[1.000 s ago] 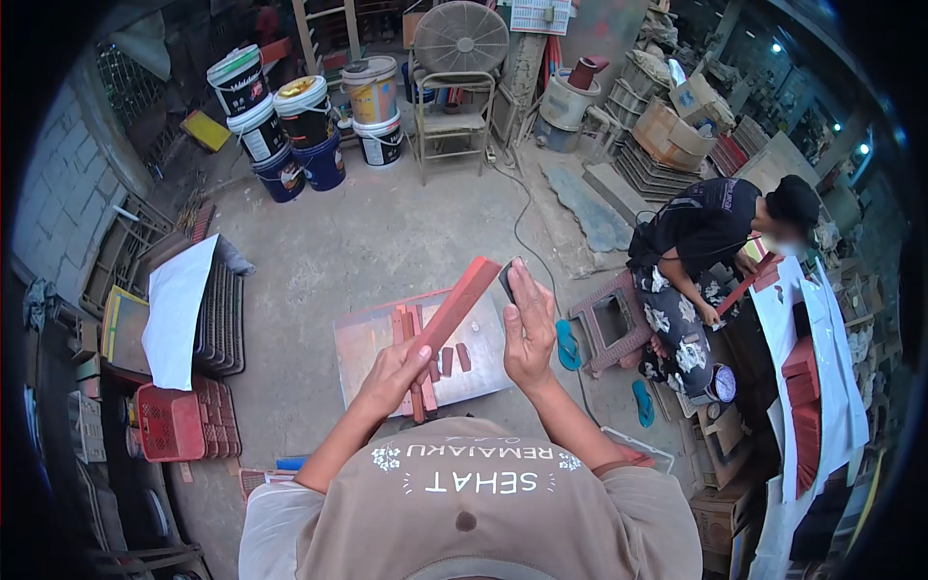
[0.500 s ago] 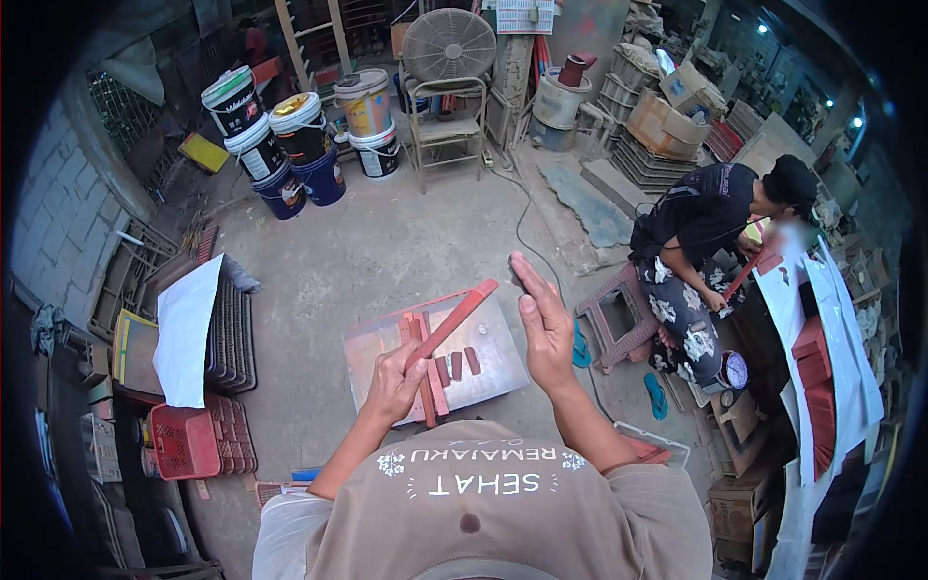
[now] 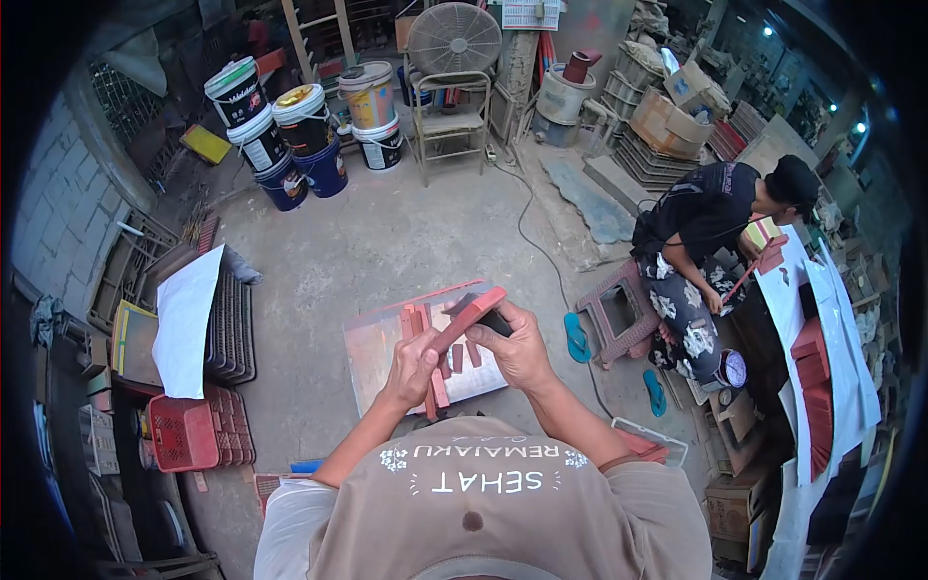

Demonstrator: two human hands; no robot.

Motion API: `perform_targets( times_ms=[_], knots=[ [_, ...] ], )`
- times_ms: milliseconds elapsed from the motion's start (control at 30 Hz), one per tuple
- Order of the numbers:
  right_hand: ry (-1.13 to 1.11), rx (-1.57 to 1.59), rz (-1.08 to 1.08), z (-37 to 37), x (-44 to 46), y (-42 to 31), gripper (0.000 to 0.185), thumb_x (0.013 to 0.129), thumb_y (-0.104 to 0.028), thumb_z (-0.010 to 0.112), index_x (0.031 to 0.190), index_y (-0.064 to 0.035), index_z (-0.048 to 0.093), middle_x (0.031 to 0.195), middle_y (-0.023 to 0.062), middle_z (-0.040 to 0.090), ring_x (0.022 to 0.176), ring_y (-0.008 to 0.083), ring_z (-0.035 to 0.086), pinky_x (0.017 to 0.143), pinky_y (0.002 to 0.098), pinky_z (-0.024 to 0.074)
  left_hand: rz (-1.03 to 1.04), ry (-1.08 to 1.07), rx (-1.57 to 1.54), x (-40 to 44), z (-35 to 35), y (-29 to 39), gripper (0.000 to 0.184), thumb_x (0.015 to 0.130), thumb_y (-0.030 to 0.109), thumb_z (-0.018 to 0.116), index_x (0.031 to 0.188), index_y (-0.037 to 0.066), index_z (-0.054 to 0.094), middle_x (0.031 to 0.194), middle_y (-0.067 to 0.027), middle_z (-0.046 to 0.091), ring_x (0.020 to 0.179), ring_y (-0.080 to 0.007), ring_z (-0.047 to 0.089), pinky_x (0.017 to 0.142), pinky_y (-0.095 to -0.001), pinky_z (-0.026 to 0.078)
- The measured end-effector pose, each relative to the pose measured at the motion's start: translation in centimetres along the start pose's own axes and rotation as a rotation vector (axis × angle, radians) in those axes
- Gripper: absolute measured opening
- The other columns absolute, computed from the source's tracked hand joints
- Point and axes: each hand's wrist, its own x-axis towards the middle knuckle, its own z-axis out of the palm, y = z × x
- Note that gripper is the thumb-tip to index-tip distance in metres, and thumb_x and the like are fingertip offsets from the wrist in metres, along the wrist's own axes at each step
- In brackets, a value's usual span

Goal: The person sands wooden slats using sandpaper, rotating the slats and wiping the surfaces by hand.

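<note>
My left hand (image 3: 416, 365) grips the lower end of a red bar (image 3: 471, 317), which slants up to the right. Against the bar's upper right side, my right hand (image 3: 514, 350) is closed on a dark, flat pad (image 3: 495, 323). Under both hands lies a pale board (image 3: 370, 372) on the floor. Several red strips (image 3: 438, 390) rest side by side on it, partly hidden by my left hand. Short dark red pieces (image 3: 458, 359) lie to their right.
A co-worker (image 3: 710, 227) sits at the right, holding a red piece. Teal sandals (image 3: 577, 338) and a stool (image 3: 619, 314) are nearby. Buckets (image 3: 314, 174) and a chair (image 3: 452, 121) stand ahead; a red crate (image 3: 184, 437) is at the left.
My right hand has moved left and down, from apart to against the bar, and its fingers have closed round the dark pad. My left hand still holds the bar.
</note>
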Motion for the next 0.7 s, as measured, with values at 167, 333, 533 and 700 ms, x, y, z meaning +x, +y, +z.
perform_targets(
  times_ms=[167,333,533,700],
  knots=[
    [-0.071,-0.095,-0.131,1.3,0.3,-1.1,0.025,0.082,-0.004,0.068,0.106,-0.0003,0.066,0.092,0.0074,0.068,0.090,0.0145,0.060,0.079,0.0305,0.0496,-0.122,0.251,0.367,0.6,-0.3,-2.3,0.063,0.094,0.055,0.033,0.102,-0.004,0.054,0.093,-0.0206,0.058,0.075,-0.0300,0.060,0.063,-0.0388,0.048],
    [-0.291,-0.623,-0.575,3.0,0.1,0.4,0.031,0.074,0.002,0.067,0.104,-0.0010,0.068,0.097,0.0088,0.069,0.094,0.0257,0.063,0.081,0.0340,0.0503,-0.992,-0.121,-0.783,0.9,-1.6,1.4,0.042,0.094,0.031,0.041,0.117,-0.001,0.055,0.108,-0.0151,0.064,0.086,-0.0271,0.066,0.071,-0.0421,0.055],
    [-0.416,-0.688,-0.661,4.5,-1.0,1.9,0.035,0.078,0.008,0.059,0.111,-0.0008,0.066,0.109,0.0139,0.066,0.104,0.0292,0.062,0.087,0.0364,0.0502,-1.156,-0.024,-1.164,0.5,-1.6,-3.8,0.032,0.093,0.021,0.046,0.105,-0.004,0.061,0.096,-0.0154,0.067,0.083,-0.0220,0.067,0.077,-0.0347,0.053],
    [-0.104,-0.792,-0.532,2.7,-0.9,3.2,0.044,0.078,0.011,0.055,0.118,-0.0051,0.064,0.118,0.0174,0.060,0.107,0.0318,0.060,0.090,0.0388,0.0484,-0.853,-0.053,-1.202,0.0,-2.5,-4.9,0.034,0.092,0.020,0.052,0.120,0.001,0.052,0.081,-0.0078,0.062,0.065,-0.0175,0.061,0.069,-0.0332,0.053]
  ],
)
